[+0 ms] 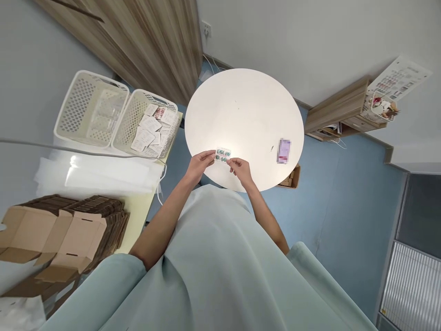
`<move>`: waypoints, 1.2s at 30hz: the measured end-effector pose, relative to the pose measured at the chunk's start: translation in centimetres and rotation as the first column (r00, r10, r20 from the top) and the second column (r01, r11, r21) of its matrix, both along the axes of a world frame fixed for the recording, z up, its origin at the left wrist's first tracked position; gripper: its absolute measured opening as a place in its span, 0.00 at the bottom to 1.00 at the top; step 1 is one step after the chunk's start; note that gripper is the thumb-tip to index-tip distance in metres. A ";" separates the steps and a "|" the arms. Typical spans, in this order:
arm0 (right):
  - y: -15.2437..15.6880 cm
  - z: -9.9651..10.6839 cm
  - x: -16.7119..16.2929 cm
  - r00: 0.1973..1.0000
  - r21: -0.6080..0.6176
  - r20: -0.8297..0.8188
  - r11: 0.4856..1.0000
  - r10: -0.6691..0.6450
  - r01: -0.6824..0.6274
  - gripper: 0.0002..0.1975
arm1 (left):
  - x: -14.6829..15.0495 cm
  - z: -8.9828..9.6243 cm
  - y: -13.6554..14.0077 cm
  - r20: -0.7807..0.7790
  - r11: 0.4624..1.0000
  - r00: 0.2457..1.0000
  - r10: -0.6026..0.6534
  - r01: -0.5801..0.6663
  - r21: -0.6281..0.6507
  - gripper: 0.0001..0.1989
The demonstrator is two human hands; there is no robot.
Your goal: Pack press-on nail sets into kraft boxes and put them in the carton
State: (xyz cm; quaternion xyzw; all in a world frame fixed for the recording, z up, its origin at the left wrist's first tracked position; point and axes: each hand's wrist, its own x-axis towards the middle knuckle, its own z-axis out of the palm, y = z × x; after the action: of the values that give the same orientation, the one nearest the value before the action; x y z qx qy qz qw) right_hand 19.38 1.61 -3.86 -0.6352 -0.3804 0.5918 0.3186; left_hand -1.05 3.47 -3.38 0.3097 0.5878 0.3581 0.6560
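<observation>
A small clear pack with two rows of green pieces (222, 155), which looks like a blister pack, is held over the near part of a round white table (248, 101). My left hand (200, 164) pinches its left edge. At the lower right corner, my right hand (241, 169) grips it between thumb and fingers, the other fingers curled. To the right on the tabletop lies a purple, blurred flat item (284, 151), apart from both hands. A small dark mark or scrap is beside it.
Left of the table, two white perforated baskets (119, 124) stand on a side table; one holds printed packets (151, 131). Flattened cardboard boxes (69, 230) are stacked nearer me. A cardboard box (294, 177) sits below the round table's right edge, and a wooden shelf (341, 108) stands beyond.
</observation>
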 end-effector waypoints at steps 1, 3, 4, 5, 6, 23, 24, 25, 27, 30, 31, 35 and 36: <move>0.2 -0.8 0.0 0.999 -0.024 -0.031 1.000 0.016 -0.017 0.20 | -0.6 -0.7 -0.2 -0.025 1.000 1.000 -0.015 0.015 -0.017 0.33; 0.4 -2.5 -0.3 0.997 -0.062 -0.052 0.996 0.055 -0.058 0.20 | -1.8 -1.9 -0.7 -0.098 0.998 0.994 -0.050 0.045 -0.049 0.31; 0.5 -3.4 -0.7 0.996 -0.076 -0.042 0.994 0.075 -0.078 0.19 | -2.3 -2.4 -0.9 -0.140 0.996 0.988 -0.065 0.057 -0.062 0.29; 0.5 -4.2 -1.1 0.996 -0.085 -0.021 0.992 0.092 -0.093 0.18 | -2.7 -2.9 -1.1 -0.182 0.995 0.980 -0.078 0.065 -0.076 0.27; 0.6 -5.0 -1.7 0.994 -0.087 0.009 0.991 0.107 -0.105 0.17 | -3.1 -3.3 -1.2 -0.221 0.993 0.971 -0.091 0.073 -0.089 0.26; 1.3 -7.6 -6.7 0.860 -0.233 0.422 0.951 0.285 -0.201 0.12 | -8.2 -6.7 0.7 -0.402 0.964 0.891 -0.212 0.123 -0.237 0.27; 1.4 -7.1 -6.9 0.864 -0.220 0.424 0.957 0.270 -0.191 0.11 | -8.6 -6.6 0.8 -0.396 0.967 0.895 -0.203 0.120 -0.225 0.26; 1.5 -6.6 -7.2 0.870 -0.201 0.424 0.963 0.253 -0.181 0.11 | -9.1 -6.5 0.9 -0.392 0.970 0.900 -0.193 0.116 -0.212 0.26; 1.8 -5.4 -8.0 0.881 -0.154 0.418 0.973 0.220 -0.170 0.08 | -10.1 -6.2 1.1 -0.384 0.978 0.908 -0.168 0.104 -0.183 0.26; 2.5 -3.4 -9.6 0.889 -0.094 0.418 0.982 0.187 -0.163 0.06 | -11.7 -5.7 1.5 -0.363 0.989 0.925 -0.112 0.068 -0.132 0.25; 2.7 -2.8 -10.3 0.888 -0.079 0.423 0.984 0.181 -0.162 0.06 | -12.3 -5.5 1.7 -0.351 0.993 0.932 -0.087 0.052 -0.108 0.25; 4.1 -0.6 -13.3 0.884 -0.020 0.439 0.986 0.159 -0.167 0.08 | -14.7 -5.2 2.5 -0.298 0.999 0.953 0.049 -0.042 0.031 0.23; 4.5 -0.1 -14.1 0.886 -0.008 0.437 0.985 0.157 -0.171 0.08 | -15.3 -5.1 2.8 -0.293 0.996 0.952 0.085 -0.070 0.063 0.22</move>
State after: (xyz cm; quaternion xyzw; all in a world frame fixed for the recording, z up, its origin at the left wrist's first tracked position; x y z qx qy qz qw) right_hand 5.30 6.15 -3.92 -0.7120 -0.5034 0.4536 0.1841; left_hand -16.38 6.30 -8.48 0.3535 0.6814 0.3484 0.5378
